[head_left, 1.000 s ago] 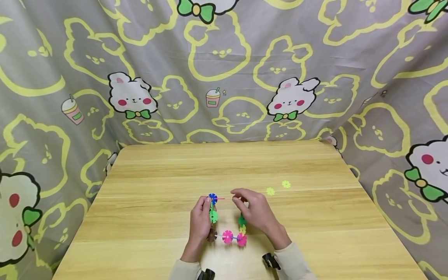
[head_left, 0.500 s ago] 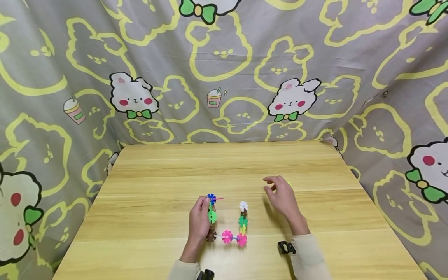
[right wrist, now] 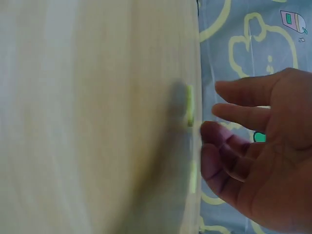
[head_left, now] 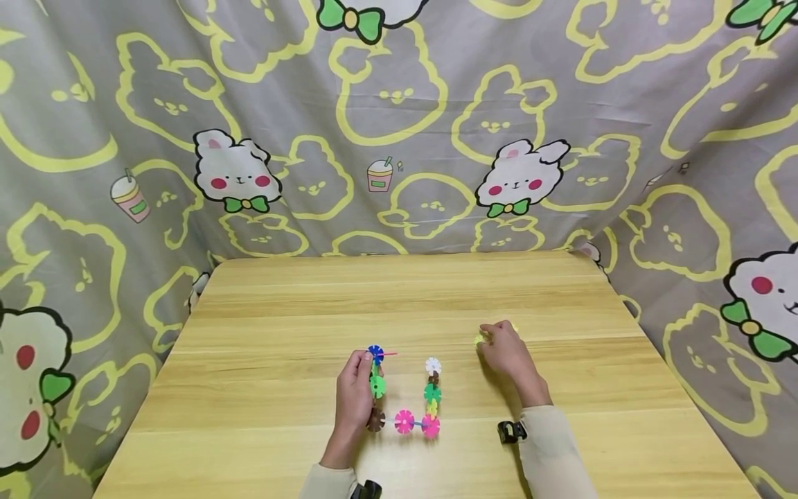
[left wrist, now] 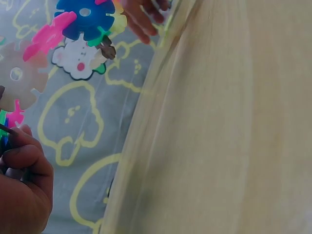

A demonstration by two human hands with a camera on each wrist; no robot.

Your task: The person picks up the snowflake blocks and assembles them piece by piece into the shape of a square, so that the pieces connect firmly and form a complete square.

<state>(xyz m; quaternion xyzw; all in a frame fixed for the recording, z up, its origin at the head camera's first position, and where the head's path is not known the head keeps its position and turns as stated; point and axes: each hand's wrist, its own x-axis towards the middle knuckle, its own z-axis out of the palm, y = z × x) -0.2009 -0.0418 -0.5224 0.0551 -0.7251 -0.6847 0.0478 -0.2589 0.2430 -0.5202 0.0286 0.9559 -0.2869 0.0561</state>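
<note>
My left hand [head_left: 355, 391] pinches a chain of slotted plastic snowflake discs near its blue disc [head_left: 375, 355]. A pink disc [head_left: 390, 353] stands edge-on from the blue one. Along the chain come a green disc [head_left: 377, 387], a brown disc [head_left: 376, 420], two pink discs, a yellow disc [head_left: 433, 409], a dark green disc [head_left: 433, 394] and a white end disc [head_left: 433, 365]. In the left wrist view, the blue disc [left wrist: 84, 18] appears above the curled fingers. My right hand [head_left: 508, 353] reaches over two loose yellow discs; its fingers and thumb are apart beside the nearer yellow disc [right wrist: 190, 105].
A wooden table [head_left: 280, 312] carries everything, with its far edge near a patterned curtain [head_left: 405, 125]. The second loose yellow disc [right wrist: 193, 176] lies flat on the table, mostly hidden by the right hand in the head view.
My right hand has left the chain's upper right end, moving right to the loose yellow discs and lowering over them. The white end disc is now uncovered. My left hand keeps its hold.
</note>
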